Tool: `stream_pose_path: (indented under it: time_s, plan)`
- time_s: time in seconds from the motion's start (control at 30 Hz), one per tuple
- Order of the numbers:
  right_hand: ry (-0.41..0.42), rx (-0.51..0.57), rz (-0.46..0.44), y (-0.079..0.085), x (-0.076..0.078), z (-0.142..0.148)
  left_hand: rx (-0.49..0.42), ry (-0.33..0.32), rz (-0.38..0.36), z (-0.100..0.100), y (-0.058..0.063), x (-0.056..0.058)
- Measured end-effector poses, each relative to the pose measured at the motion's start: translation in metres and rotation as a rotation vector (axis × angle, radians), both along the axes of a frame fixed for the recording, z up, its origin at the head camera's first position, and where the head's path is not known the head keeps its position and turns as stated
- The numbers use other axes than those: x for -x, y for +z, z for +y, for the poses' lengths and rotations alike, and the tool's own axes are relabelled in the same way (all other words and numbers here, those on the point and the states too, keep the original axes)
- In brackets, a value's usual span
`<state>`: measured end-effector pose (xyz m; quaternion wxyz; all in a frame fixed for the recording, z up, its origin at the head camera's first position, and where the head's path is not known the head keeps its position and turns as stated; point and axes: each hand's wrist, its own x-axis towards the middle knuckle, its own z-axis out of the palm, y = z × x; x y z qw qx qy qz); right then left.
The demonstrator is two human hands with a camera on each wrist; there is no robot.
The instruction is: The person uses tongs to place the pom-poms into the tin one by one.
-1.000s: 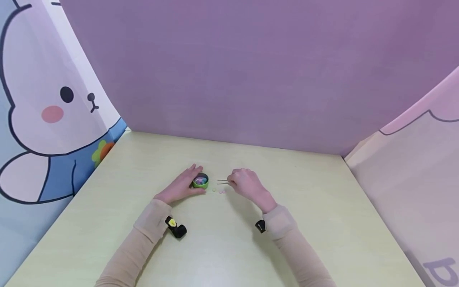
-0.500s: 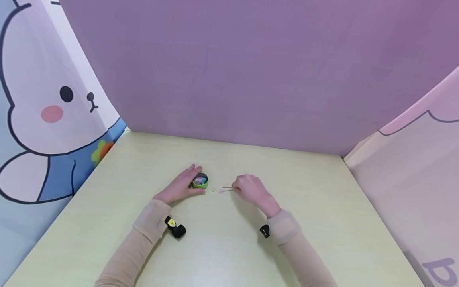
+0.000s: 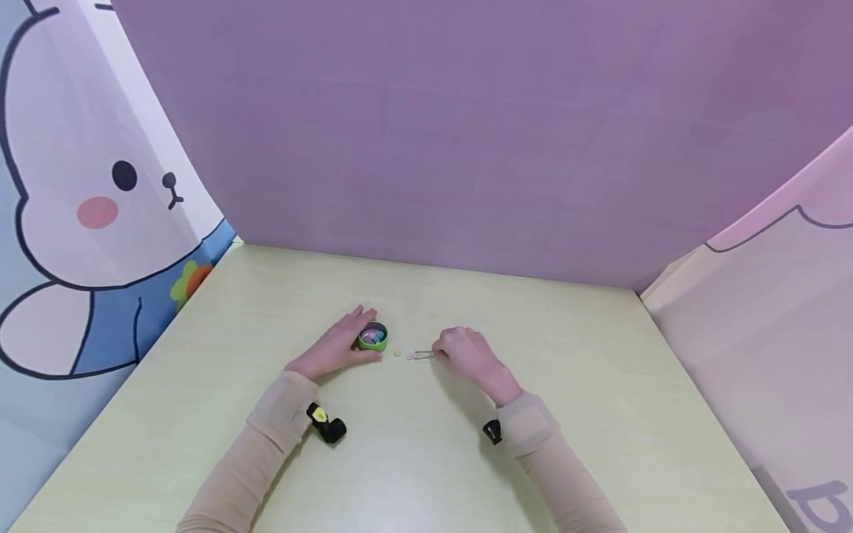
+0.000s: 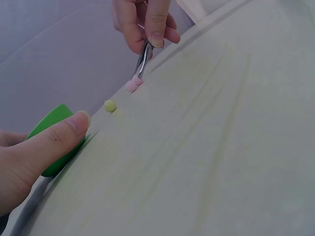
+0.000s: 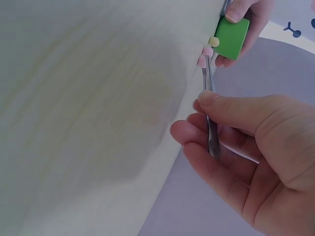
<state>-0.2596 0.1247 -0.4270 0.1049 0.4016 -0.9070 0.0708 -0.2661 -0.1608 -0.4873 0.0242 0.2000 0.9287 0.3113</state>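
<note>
pink beads, 2 of them, lie side by side on the surface at the tips of the tweezers; can't tell if either is actually btwn the tips. r hand pinches the tweezers btwn thumb & fingers, legs only a bit apart. l hand holds the green cup, thumb one side, fingers the other; cup's upright w/ pink, lilac & teal pieces inside. yellow bead sits btwn cup & pink pair, near but apart from both.

risks, imo: beads look round & smooth, so an off-centre squeeze could ping one out & send it rolling. tips are at both pinks, so closing on one might shove its neighbour off. a low sweep twd the cup could clip the yellow one. pinch too light & a lifted bead poss drops. if l hand jerks or leans on the rim, cup might tip & spill the lot.
</note>
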Motion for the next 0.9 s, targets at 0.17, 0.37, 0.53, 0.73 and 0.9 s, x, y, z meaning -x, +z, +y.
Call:
stream_pose_path:
  time_s: [0.17, 0.37, 0.53, 0.73, 0.9]
  plan:
    - [-0.043, -0.042, -0.011, 0.0013, -0.0011, -0.0033, -0.003, 0.002, 0.004, 0.0001, -0.0017, 0.0005]
    - [-0.058, -0.07, -0.016, 0.0008, -0.0012, -0.0042, -0.003, 0.003, 0.009, -0.0004, -0.0034, 0.0017]
    - [-0.047, -0.063, 0.006, 0.0013, -0.0021, -0.0038, -0.004, 0.003, 0.006, -0.0002, -0.0022, 0.0012]
    - [-0.05, -0.054, 0.021, 0.0014, -0.0015, -0.0038, -0.004, 0.001, 0.008, 0.0004, -0.0018, 0.0008]
    - [-0.052, -0.05, 0.038, 0.0038, -0.0009, -0.0029, 0.003, 0.002, 0.01, 0.0003, -0.0011, 0.0003]
